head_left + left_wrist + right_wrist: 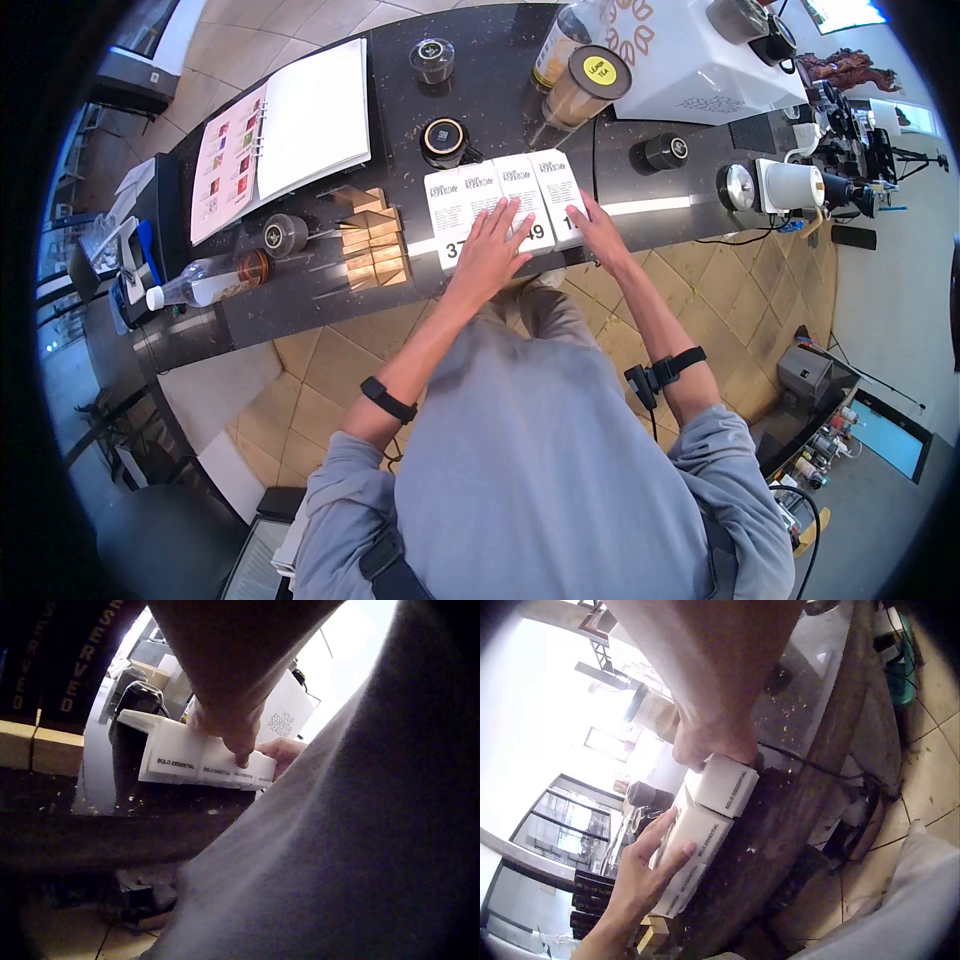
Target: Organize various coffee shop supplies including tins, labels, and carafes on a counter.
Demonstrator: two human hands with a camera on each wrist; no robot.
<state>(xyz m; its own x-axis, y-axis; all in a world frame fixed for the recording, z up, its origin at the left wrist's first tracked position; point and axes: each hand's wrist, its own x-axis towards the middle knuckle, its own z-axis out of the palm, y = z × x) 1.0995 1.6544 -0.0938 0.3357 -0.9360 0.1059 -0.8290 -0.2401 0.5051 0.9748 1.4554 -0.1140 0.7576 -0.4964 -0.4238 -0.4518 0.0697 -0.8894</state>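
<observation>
Several white printed boxes [450, 212] stand side by side in a row at the near edge of the dark counter, with numbers on their tops. Across the middle ones my left hand [490, 240] lies with fingers spread and fairly straight. My right hand [600, 232] grips the rightmost white box [553, 180], thumb on its top and fingers along its right side. A narrow gap parts that end box [726, 785] from its neighbour in the right wrist view. There, the right fingers are partly hidden behind the box.
Left of the boxes stand wooden-based reserved signs [375, 240]. An open binder [312, 120], a plastic bottle [205, 283] and a small jar [285, 236] lie further left. Behind are a black cup [444, 140], a lemon tea canister [585, 88] and a large white box [700, 75].
</observation>
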